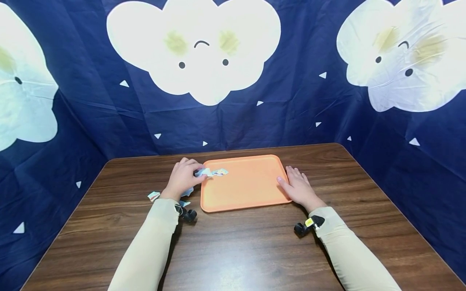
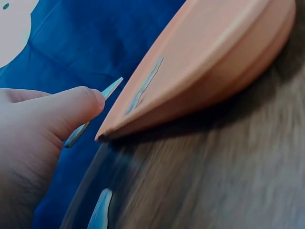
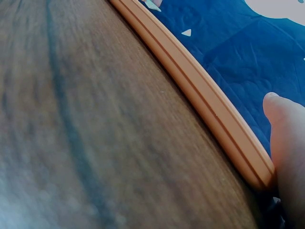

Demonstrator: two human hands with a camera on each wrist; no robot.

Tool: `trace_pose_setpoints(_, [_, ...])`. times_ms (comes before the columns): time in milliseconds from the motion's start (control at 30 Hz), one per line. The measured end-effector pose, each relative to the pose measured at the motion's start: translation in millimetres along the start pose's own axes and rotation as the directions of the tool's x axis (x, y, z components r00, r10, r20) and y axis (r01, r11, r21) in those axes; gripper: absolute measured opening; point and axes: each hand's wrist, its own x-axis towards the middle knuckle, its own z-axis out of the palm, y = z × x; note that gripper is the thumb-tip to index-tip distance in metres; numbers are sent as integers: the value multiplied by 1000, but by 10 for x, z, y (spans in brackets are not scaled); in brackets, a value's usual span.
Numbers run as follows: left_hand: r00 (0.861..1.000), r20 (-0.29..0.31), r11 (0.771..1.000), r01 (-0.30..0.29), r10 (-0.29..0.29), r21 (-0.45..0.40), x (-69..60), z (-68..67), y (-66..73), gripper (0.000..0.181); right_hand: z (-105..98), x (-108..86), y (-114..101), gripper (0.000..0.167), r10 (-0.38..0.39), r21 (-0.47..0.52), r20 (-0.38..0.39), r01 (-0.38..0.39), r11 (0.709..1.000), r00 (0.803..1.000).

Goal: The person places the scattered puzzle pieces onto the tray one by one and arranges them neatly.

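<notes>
With my left hand (image 1: 183, 176) I'm pinching a thin, pale blue piece (image 1: 205, 172) between thumb and fingers by the left edge of the orange tray (image 1: 247, 192), near its far left corner, while my right hand (image 1: 300, 188) is resting with fingers uncurled against the right edge. The piece is looking light, fairly stiff and probably easy to crease, so I'm favouring a gentle pinch near its margin, without squeezing or bending it.

Head camera looked forward-down across the wood-grain table (image 1: 236, 246); wrist cameras (image 1: 300, 229), low, close and tilted, faced the orange tray (image 1: 247, 186), shared by all.
</notes>
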Motion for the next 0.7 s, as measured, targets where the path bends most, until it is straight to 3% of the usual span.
trace_pose_setpoints(200, [1000,6,1000,-19,19,-4,49,40,59,34,-4,1,-10,82,-4,2,-5,4,1000,1000])
trace_pose_setpoints(700, [998,65,1000,1,0,-16,267,86,266,36,1,-3,-7,82,-10,11,-16,10,1000,1000])
